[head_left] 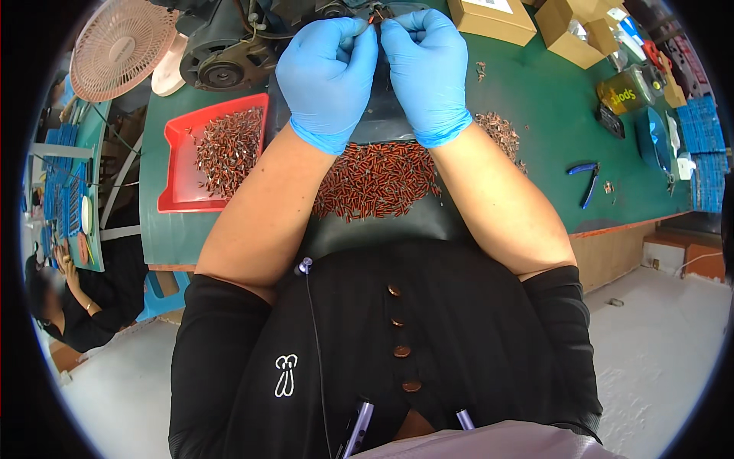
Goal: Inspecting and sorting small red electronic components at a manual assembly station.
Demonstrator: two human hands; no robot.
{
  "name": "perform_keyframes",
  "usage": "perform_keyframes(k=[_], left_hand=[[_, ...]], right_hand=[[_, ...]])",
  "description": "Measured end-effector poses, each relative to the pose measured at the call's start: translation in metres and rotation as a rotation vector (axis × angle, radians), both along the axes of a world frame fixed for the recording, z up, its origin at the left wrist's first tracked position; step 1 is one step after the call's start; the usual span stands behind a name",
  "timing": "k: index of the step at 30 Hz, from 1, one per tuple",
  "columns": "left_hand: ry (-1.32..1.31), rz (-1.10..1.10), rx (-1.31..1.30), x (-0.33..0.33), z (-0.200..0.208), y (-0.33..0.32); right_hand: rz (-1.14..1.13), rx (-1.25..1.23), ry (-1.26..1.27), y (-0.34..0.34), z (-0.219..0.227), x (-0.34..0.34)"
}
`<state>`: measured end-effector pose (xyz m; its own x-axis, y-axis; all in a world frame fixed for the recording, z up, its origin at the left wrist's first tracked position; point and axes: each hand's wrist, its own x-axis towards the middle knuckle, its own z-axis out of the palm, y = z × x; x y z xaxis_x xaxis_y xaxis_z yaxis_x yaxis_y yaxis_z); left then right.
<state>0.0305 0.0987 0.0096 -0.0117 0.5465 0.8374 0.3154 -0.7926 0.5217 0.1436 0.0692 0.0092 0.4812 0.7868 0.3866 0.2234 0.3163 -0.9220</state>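
Note:
Both hands wear blue gloves and meet at the machine at the top middle. My left hand pinches a small red-brown part between thumb and forefinger. Close beside it, my right hand is closed in a pinch; what its fingertips hold is too small to make out. Beneath my wrists lies a wide heap of small red-brown cylindrical parts with metal ends, on a dark sheet. More such parts fill part of a red tray at the left.
A dark machine and a pink fan stand at the far left. Small copper-coloured pieces lie right of my right forearm. Blue-handled pliers, a jar and cardboard boxes are farther right. Another person sits left.

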Motion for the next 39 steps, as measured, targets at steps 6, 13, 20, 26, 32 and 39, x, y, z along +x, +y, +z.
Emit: perform_keyframes(k=[6,13,20,26,32,39], left_hand=[[0.030,0.058,0.109,0.004,-0.003,0.009],[0.093,0.108,0.157,0.005,-0.004,0.010],[0.133,0.122,0.203,0.006,-0.005,0.011],[0.146,0.109,0.233,0.006,-0.008,0.015],[0.185,0.101,0.214,0.004,-0.002,0.010],[0.030,-0.001,-0.219,-0.053,-0.001,-0.017]], right_hand=[[-0.076,0.037,-0.095,0.002,0.002,-0.003],[-0.049,0.035,-0.001,-0.004,0.010,-0.009],[-0.027,0.036,0.001,-0.005,0.009,-0.007],[0.023,0.013,0.072,-0.002,0.003,-0.005],[0.172,0.017,0.112,-0.011,0.002,0.008],[0.318,-0.192,-0.132,-0.084,0.000,0.075]])
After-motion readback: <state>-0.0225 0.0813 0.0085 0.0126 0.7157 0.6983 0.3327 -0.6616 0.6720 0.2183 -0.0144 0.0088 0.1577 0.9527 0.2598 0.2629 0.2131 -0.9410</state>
